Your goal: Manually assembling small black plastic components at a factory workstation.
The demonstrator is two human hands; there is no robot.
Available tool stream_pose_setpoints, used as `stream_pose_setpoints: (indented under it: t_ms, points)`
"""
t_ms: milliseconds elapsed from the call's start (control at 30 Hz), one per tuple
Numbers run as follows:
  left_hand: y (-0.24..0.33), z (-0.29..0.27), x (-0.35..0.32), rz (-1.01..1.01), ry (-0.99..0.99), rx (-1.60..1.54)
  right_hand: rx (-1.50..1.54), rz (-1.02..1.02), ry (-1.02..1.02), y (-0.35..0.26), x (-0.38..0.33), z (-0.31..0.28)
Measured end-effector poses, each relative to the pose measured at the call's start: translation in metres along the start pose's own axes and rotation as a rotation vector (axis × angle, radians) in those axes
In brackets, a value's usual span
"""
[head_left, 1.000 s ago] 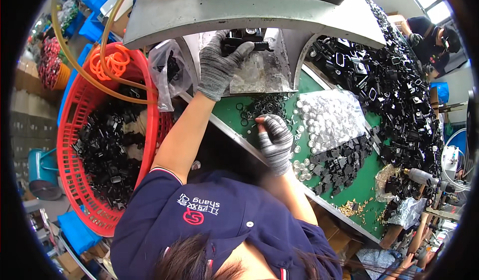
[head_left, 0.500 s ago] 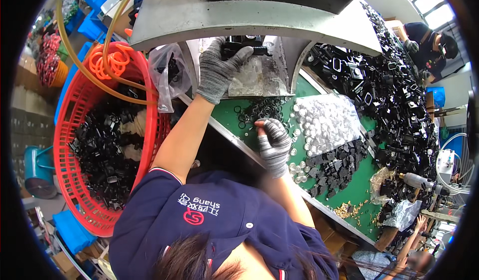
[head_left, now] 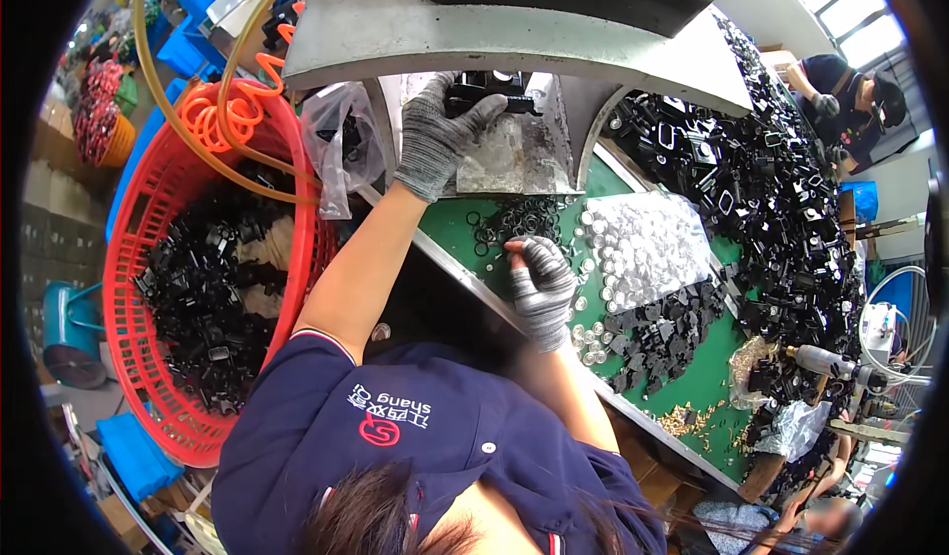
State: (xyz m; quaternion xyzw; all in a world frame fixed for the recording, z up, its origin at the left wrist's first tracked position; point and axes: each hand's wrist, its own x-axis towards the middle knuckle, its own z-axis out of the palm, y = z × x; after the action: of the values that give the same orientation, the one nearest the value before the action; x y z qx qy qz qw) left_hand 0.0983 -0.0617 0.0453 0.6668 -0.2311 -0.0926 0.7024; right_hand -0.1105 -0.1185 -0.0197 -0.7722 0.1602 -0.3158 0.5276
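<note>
My left hand [head_left: 435, 142], in a grey knit glove, is closed on a black plastic part [head_left: 497, 95] at the metal bed [head_left: 491, 160] of a machine. Its thumb lies along the part's near side, and some fingers are hidden behind it. Lower down, my right hand [head_left: 544, 293] hovers over the green table [head_left: 455, 224] with its gloved fingers curled in and bare fingertips showing. Whatever it may hold is too small to make out. Just beyond it lies a heap of small black rings [head_left: 529, 217]. Silvery round caps [head_left: 643, 244] lie to its right, on and around a clear plastic bag.
The machine's grey curved guard [head_left: 524, 46] overhangs my left hand. On the left stands a red basket [head_left: 121, 308] of black parts, crossed by yellowish hoses [head_left: 178, 125]. Black parts [head_left: 732, 170] are piled at right, near brass pieces [head_left: 682, 421]. Two other people are on the right.
My view has shifted slightly; both hands keep nearly the same places and grips. The orange coiled hose looks more stretched upward. At lower right another person's raised arm has come down.
</note>
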Motion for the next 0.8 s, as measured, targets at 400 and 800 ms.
stream_pose_setpoints:
  t_ms: [400, 800]
  points:
    - [0.0005, 0.0015, 0.0012, 0.040, 0.002, -0.057, 0.009, 0.019, -0.003, -0.0018, -0.0003, -0.0001]
    - [-0.0028, 0.0041, 0.0026, 0.077, 0.038, 0.090, -0.024, -0.003, 0.001, -0.0004, 0.0003, -0.0005]
